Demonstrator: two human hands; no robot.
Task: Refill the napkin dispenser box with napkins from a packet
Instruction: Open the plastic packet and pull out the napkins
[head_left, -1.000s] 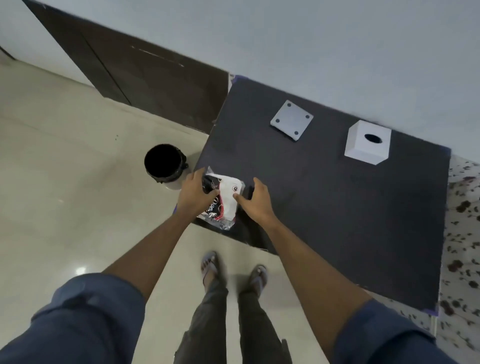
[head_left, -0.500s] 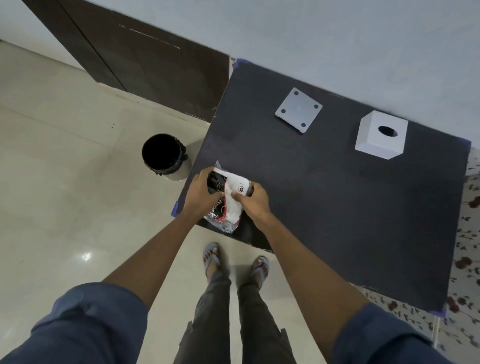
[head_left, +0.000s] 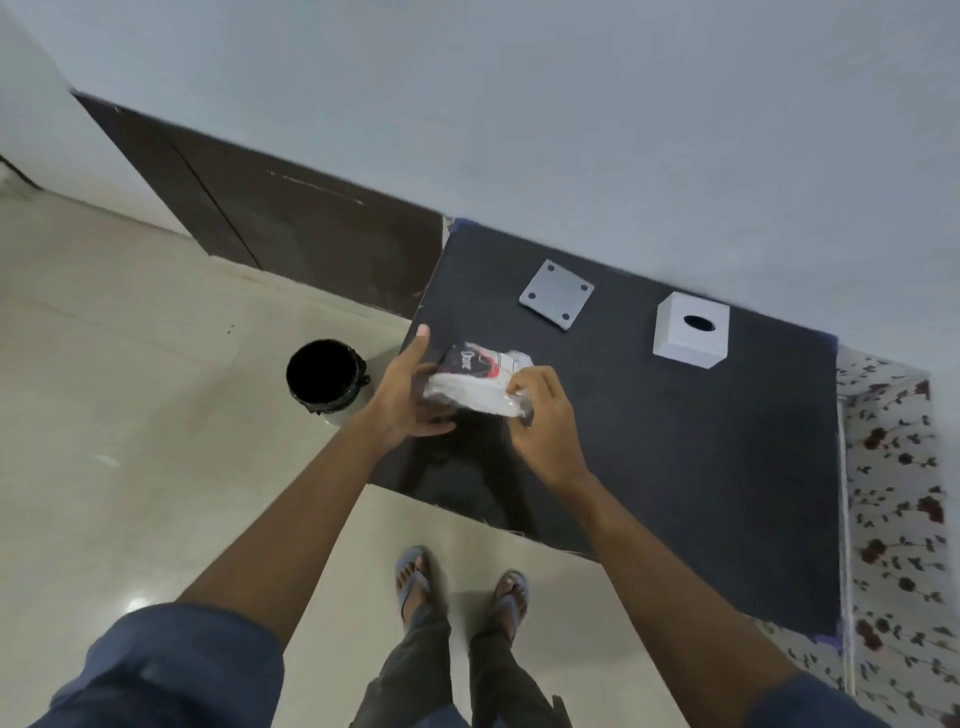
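A clear plastic napkin packet (head_left: 475, 382) with black and red print is held above the near left part of the black table (head_left: 675, 467). My left hand (head_left: 410, 400) cups its left end from below, fingers spread around it. My right hand (head_left: 540, 415) pinches the wrapper at the packet's right end. The white cube dispenser box (head_left: 691, 338) with a dark oval hole on top stands at the back right of the table. Its flat grey square lid (head_left: 557, 301) with corner holes lies apart, to the left of the box.
A black-lined bin (head_left: 324, 374) stands on the tiled floor to the left of the table. A dark door (head_left: 291, 223) and a pale wall are behind. A flowered cloth (head_left: 893, 493) lies along the table's right side. My feet (head_left: 457, 587) are at the near edge.
Both hands have lifted the packet off the table's near left corner and turned it, so its white napkin side faces up. The camera has tilted upward.
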